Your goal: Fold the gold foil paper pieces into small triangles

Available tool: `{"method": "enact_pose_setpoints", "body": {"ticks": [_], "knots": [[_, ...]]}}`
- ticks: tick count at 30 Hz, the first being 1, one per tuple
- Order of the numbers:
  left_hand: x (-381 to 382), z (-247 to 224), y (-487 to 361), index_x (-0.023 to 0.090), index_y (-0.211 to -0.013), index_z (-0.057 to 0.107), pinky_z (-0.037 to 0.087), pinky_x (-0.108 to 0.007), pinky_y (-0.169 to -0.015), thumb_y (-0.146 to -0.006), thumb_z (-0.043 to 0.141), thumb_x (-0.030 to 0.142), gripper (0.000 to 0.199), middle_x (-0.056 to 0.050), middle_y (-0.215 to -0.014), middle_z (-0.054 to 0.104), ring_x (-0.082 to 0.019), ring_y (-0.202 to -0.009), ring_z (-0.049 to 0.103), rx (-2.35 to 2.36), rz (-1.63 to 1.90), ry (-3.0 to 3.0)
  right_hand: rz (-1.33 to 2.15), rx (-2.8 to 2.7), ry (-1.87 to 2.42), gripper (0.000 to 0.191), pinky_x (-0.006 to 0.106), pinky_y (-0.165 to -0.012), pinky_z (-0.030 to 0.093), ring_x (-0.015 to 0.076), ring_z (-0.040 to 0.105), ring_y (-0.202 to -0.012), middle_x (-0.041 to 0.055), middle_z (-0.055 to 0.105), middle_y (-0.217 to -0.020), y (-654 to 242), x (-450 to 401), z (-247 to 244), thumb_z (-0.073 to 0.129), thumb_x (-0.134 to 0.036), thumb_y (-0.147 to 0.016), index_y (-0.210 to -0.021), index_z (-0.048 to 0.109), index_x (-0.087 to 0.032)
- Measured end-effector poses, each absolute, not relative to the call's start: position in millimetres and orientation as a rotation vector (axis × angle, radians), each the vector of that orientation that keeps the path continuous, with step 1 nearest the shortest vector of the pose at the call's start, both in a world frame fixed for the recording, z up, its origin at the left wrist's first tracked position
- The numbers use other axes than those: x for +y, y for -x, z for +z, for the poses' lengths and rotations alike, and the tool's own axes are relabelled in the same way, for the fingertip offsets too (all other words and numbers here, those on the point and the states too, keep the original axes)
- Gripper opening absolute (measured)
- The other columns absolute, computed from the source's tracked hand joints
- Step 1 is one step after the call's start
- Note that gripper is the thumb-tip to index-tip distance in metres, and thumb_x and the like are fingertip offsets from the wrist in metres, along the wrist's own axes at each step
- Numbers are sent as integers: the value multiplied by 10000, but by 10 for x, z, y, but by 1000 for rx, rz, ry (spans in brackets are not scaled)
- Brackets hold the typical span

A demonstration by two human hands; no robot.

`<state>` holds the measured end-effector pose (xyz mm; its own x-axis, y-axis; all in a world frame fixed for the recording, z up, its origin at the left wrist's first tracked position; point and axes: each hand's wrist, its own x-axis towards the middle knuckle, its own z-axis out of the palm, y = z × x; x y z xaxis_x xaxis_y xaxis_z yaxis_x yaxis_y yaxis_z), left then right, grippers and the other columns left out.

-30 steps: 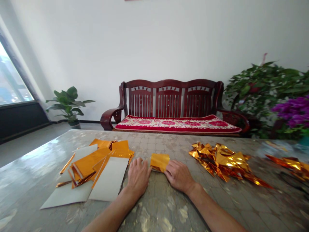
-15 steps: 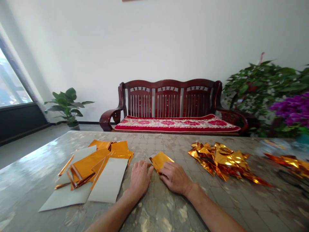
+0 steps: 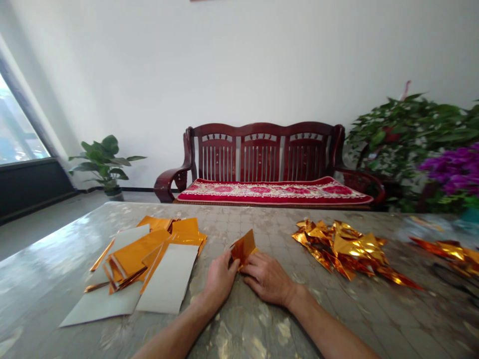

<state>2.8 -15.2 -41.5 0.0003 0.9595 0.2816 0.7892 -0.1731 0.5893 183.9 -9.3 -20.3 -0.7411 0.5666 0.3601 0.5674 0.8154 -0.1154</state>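
Observation:
A small sheet of gold foil paper stands partly folded on the table, raised off the surface between my two hands. My left hand pinches its left edge between thumb and fingers. On the other side, the bent fingers of my right hand press at its lower right edge; their tips are partly hidden. To the left lies a loose pile of gold and white-backed paper sheets, some of them folded. Crumpled-looking folded gold foil pieces are heaped at the right.
The table has a patterned, shiny cover. More gold foil, a clear plastic bag and a dark cord-like thing lie at the far right. Behind the table stands a wooden bench, with potted plants on either side.
The gold paper went from lying nearly flat to standing up with a fold. My left hand has closed on its left edge, and my right hand has shifted slightly left.

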Motion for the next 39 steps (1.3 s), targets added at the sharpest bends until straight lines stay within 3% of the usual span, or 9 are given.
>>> {"method": "enact_pose_setpoints", "body": {"ticks": [4, 8, 12, 14, 19, 24, 32, 37, 39], "knots": [[-108, -403, 59, 200, -902, 650, 462, -279, -718, -916, 504, 242, 153, -29, -839, 705, -178, -769, 647, 1687, 1241, -1871, -24, -2476, 869, 128, 318, -812, 461, 190, 602, -888, 46, 674, -929, -1869, -55, -260, 583, -238, -911, -992, 677, -211], [-154, -286, 171, 211, -942, 657, 448, -309, -782, -905, 507, 202, 155, -37, -850, 626, -200, -846, 582, 1767, 1482, -2155, -75, -2087, 930, 124, 328, -836, 474, 196, 619, -906, 56, 683, -937, -1928, -28, -258, 567, -221, -918, -1009, 650, -209], [-250, -177, 191, 264, -1007, 681, 407, -336, -809, -912, 510, 151, 225, -34, -863, 607, -214, -868, 532, 1773, 1277, -2587, -156, -1914, 925, 482, 407, -960, 449, 261, 564, -1102, 117, 632, -1168, -1935, -60, -185, 707, -320, -822, -1255, 542, -189], [-294, -160, 154, 271, -1013, 684, 392, -348, -796, -917, 525, 169, 212, -38, -873, 608, -223, -868, 517, 1765, 1149, -2727, -173, -1998, 888, 574, 427, -978, 432, 276, 540, -1139, 126, 612, -1225, -1916, -85, -154, 744, -349, -789, -1293, 522, -186], [-349, -192, 56, 277, -993, 680, 365, -359, -761, -926, 541, 202, 172, -34, -867, 611, -221, -845, 502, 1732, 964, -2828, -237, -2177, 821, 124, 356, -846, 430, 216, 572, -965, 44, 693, -916, -1897, -90, -151, 628, -188, -874, -981, 673, -230], [-287, -226, 106, 271, -928, 688, 365, -354, -769, -933, 565, 243, 126, -24, -867, 633, -211, -862, 521, 1739, 945, -2780, -261, -2180, 820, 146, 322, -789, 408, 192, 564, -899, 39, 690, -840, -1953, -26, -198, 569, -158, -916, -881, 695, -224], [-187, -276, 177, 243, -828, 674, 376, -320, -717, -962, 533, 267, 196, -17, -845, 634, -187, -839, 534, 1743, 849, -2786, -213, -2242, 1025, 125, 315, -764, 386, 186, 552, -846, 18, 681, -789, -2019, 55, -290, 648, -130, -846, -795, 702, -230], [-217, -311, 140, 233, -813, 635, 368, -339, -709, -964, 521, 249, 190, -21, -843, 626, -201, -841, 525, 1731, 667, -2908, -182, -2353, 1038, 101, 337, -814, 390, 207, 538, -935, 32, 689, -918, -1982, -7, -221, 653, -184, -860, -933, 701, -234], [-225, -316, 127, 230, -815, 628, 372, -341, -718, -961, 522, 241, 181, -23, -853, 626, -205, -849, 525, 1716, 625, -2927, -191, -2422, 1018, 69, 341, -797, 386, 211, 530, -920, 34, 681, -896, -1965, -30, -191, 637, -225, -886, -895, 703, -239]]}}
